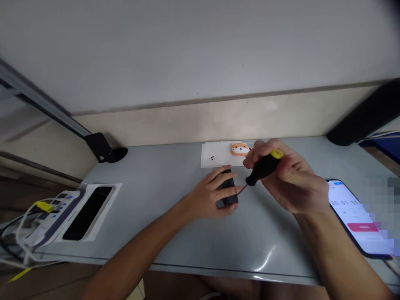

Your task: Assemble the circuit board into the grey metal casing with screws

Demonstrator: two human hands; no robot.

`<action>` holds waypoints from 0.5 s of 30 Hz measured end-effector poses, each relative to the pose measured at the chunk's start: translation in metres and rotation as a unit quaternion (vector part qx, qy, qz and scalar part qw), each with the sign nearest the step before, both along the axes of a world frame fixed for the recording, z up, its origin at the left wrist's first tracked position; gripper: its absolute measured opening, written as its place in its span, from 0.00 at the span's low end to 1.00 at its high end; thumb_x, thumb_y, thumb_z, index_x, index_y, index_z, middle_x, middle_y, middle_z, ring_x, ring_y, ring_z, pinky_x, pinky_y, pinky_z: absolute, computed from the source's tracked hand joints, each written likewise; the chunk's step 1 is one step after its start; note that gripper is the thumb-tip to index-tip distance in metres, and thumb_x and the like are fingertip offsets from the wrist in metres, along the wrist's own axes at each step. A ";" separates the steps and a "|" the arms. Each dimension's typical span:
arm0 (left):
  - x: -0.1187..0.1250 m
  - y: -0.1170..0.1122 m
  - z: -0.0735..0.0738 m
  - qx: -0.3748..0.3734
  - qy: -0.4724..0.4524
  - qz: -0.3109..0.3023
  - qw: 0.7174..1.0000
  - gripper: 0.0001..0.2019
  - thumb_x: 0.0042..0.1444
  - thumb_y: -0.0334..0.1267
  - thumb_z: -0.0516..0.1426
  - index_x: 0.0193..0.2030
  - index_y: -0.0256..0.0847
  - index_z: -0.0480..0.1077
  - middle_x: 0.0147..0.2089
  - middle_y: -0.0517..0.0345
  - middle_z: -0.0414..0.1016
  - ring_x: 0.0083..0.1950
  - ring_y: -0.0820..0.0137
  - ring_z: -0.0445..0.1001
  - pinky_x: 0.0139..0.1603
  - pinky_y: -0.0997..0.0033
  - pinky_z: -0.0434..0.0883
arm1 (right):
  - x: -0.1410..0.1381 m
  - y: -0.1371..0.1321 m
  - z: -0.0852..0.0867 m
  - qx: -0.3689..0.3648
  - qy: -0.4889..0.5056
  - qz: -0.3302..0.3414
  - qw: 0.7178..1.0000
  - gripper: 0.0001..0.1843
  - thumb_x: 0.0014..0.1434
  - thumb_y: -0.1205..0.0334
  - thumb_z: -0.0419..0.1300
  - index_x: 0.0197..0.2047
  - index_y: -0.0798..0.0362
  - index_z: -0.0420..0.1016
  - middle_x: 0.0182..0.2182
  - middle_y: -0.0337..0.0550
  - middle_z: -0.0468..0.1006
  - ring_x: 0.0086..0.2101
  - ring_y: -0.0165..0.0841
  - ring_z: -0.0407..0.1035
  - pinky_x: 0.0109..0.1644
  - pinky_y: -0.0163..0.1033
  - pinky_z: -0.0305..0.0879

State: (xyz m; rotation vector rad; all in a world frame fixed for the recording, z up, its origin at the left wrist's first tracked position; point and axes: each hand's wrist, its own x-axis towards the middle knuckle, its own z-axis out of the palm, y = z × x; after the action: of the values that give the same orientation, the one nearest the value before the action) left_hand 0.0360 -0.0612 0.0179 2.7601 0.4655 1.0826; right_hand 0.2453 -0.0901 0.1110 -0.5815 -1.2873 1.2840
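My left hand [208, 196] is closed around a small black box-shaped device [227, 188] that lies on the grey desk [162, 216]. My right hand [290, 177] grips a screwdriver [264, 166] with a black handle and a yellow end cap. Its thin shaft slants down to the left, and the tip meets the right side of the black device by my left fingers.
Behind the device lies a white sheet [215, 155] with tiny dark screws [212, 158] and an orange animal-shaped figure [240, 148]. A phone [356, 216] showing a timer lies at the right. A power strip [50, 212] with cables and a rectangular desk opening [87, 212] are at the left.
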 end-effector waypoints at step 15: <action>0.001 0.001 -0.001 0.004 -0.014 0.003 1.000 0.16 0.62 0.37 0.63 0.56 0.40 0.76 0.60 0.41 0.74 0.72 0.49 0.66 0.66 0.44 0.74 | -0.012 -0.002 -0.001 0.013 0.053 -0.015 0.998 0.15 0.62 0.46 0.68 0.38 0.46 0.70 0.27 0.35 0.70 0.27 0.30 0.64 0.32 0.37 0.66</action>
State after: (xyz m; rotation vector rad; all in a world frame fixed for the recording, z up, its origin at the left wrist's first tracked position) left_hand 0.0375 -0.0601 0.0165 2.7476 0.4687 1.1257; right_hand 0.2328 -0.0917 0.1096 -0.5067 -1.2022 1.2546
